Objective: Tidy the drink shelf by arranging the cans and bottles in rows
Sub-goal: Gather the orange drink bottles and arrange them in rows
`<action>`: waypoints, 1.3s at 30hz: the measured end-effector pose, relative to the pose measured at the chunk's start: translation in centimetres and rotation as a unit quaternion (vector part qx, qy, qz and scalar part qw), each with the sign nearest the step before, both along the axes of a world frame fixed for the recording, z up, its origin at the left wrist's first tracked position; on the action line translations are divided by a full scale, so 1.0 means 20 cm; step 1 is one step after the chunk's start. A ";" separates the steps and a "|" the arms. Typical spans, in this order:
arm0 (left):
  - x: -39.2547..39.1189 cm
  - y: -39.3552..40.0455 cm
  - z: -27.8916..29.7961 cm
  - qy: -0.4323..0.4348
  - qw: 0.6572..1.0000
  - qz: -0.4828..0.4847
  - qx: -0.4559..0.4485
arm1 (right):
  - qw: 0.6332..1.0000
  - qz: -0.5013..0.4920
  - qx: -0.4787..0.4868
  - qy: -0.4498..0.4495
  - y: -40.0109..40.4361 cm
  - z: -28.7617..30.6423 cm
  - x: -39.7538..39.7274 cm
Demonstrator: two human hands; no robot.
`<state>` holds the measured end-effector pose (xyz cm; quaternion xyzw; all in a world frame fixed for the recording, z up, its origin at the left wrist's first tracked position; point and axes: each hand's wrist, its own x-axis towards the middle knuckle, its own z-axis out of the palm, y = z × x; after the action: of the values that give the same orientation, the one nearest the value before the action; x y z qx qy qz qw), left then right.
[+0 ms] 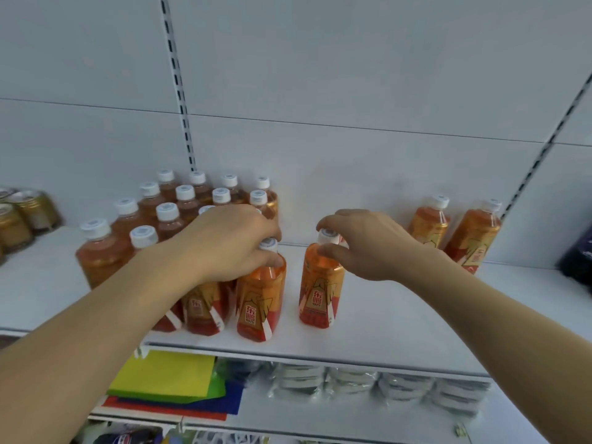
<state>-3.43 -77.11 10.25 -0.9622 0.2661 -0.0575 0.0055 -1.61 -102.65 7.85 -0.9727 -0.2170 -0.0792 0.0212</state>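
Several orange drink bottles with white caps stand in rows (179, 206) on the left half of the white shelf (400, 328). My left hand (230, 245) is closed over the neck of the front-row bottle (259, 302) at the right end of that group. A separate bottle (320, 293) stands upright a little to its right, and my right hand (365, 245) grips it around the cap and shoulder. Two more bottles (455, 232) lean at the back right of the shelf.
Gold cans (22, 216) stand at the far left of the shelf, and a dark bottle (579, 257) lies at the far right edge. The lower shelf holds coloured sheets (169, 379) and stacked silver packets (378, 382). White panelling forms the back wall.
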 end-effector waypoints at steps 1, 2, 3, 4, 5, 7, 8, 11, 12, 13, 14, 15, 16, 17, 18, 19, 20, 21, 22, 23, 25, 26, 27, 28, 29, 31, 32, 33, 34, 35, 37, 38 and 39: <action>0.00 0.04 -0.01 -0.002 1.000 0.006 0.000 | 1.000 -0.001 -0.002 0.000 0.04 0.00 0.01; 0.01 0.07 -0.01 -0.004 1.000 0.011 -0.003 | 1.000 -0.004 -0.004 -0.001 0.08 0.00 0.03; 0.02 0.10 -0.02 -0.005 1.000 0.017 -0.008 | 1.000 -0.011 -0.006 -0.002 0.11 0.00 0.05; 0.02 0.12 -0.02 -0.006 1.000 0.021 -0.015 | 1.000 -0.018 -0.007 -0.004 0.13 0.00 0.07; 0.03 0.13 -0.03 -0.009 0.999 0.022 -0.021 | 1.000 -0.027 -0.008 -0.004 0.16 0.00 0.10; 0.05 0.15 -0.04 -0.016 0.999 0.018 -0.028 | 0.999 -0.045 -0.011 -0.006 0.19 0.00 0.16; 0.05 0.15 -0.04 -0.017 0.999 0.018 -0.033 | 0.999 -0.053 -0.011 -0.008 0.21 -0.01 0.20; 0.05 0.14 -0.06 -0.022 0.999 0.012 -0.036 | 0.998 -0.069 -0.003 -0.012 0.24 -0.03 0.31; 0.05 0.14 -0.07 -0.028 0.999 0.008 -0.028 | 0.997 -0.071 -0.002 -0.015 0.25 -0.04 0.36; 0.05 0.15 -0.08 -0.031 0.999 0.005 -0.020 | 0.997 -0.074 -0.002 -0.016 0.25 -0.04 0.40; 0.05 0.15 -0.08 -0.032 0.999 0.004 -0.014 | 0.997 -0.078 -0.003 -0.016 0.26 -0.04 0.44; 0.05 0.15 -0.07 -0.030 1.000 0.005 -0.005 | 0.997 -0.082 -0.003 -0.016 0.26 -0.05 0.48; 0.06 0.15 -0.06 -0.029 1.000 0.003 0.005 | 0.996 -0.085 -0.002 -0.017 0.26 -0.05 0.52; 0.06 0.16 -0.05 -0.027 1.000 -0.002 0.015 | 0.996 -0.087 -0.004 -0.018 0.27 -0.04 0.55; 0.07 0.16 -0.04 -0.024 0.999 -0.009 0.022 | 0.996 -0.086 -0.005 -0.019 0.28 -0.05 0.58; 0.08 0.16 -0.04 -0.019 0.999 -0.019 0.026 | 0.996 -0.086 -0.007 -0.021 0.29 -0.05 0.61; 0.08 0.16 -0.03 -0.013 0.999 -0.029 0.029 | 0.996 -0.085 -0.006 -0.022 0.29 -0.05 0.64; 0.09 0.16 -0.04 -0.006 0.999 -0.034 0.029 | 0.996 -0.083 -0.006 -0.023 0.30 -0.06 0.67; 0.10 0.16 -0.04 0.003 0.999 -0.037 0.027 | 0.996 -0.082 -0.005 -0.025 0.31 -0.06 0.69; 0.11 0.17 -0.05 0.011 0.999 -0.036 0.028 | 0.996 -0.079 -0.007 -0.026 0.31 -0.07 0.72; 0.13 0.19 -0.05 0.022 0.999 -0.029 0.030 | 0.997 -0.073 -0.009 -0.030 0.31 -0.08 0.76; 0.13 0.19 -0.05 0.024 0.999 -0.027 0.026 | 0.997 -0.071 -0.008 -0.033 0.31 -0.09 0.78; 0.14 0.20 -0.05 0.025 0.999 -0.025 0.024 | 0.997 -0.072 -0.006 -0.036 0.31 -0.09 0.79; 0.14 0.19 -0.05 0.027 0.999 -0.024 0.027 | 0.997 -0.072 -0.003 -0.040 0.31 -0.10 0.81; 0.14 0.19 -0.04 0.030 0.999 -0.022 0.034 | 0.996 -0.073 0.000 -0.042 0.31 -0.10 0.82; 0.13 0.18 -0.04 0.026 0.999 -0.024 0.037 | 0.996 -0.075 0.006 -0.044 0.30 -0.11 0.84; 0.13 0.18 -0.04 0.021 0.999 -0.027 0.035 | 0.996 -0.075 0.011 -0.044 0.29 -0.12 0.85; 0.14 0.18 -0.05 0.019 0.999 -0.027 0.034 | 0.996 -0.075 0.016 -0.043 0.29 -0.12 0.85; 0.14 0.18 -0.05 0.016 0.999 -0.027 0.032 | 0.996 -0.076 0.020 -0.041 0.29 -0.13 0.85; 0.14 0.19 -0.06 0.015 0.999 -0.026 0.029 | 0.996 -0.078 0.022 -0.040 0.30 -0.13 0.85; 0.15 0.19 -0.07 0.011 0.999 -0.025 0.025 | 0.996 -0.082 0.021 -0.038 0.30 -0.14 0.84; 0.15 0.19 -0.07 0.009 0.999 -0.027 0.023 | 0.996 -0.080 0.016 -0.040 0.29 -0.14 0.84; 0.14 0.19 -0.06 0.009 0.999 -0.028 0.021 | 0.996 -0.076 0.007 -0.045 0.29 -0.14 0.83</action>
<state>-0.59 -73.32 8.97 -0.9544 0.2946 -0.0437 0.0216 14.91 -96.87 4.99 -0.9817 -0.1425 -0.1255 0.0124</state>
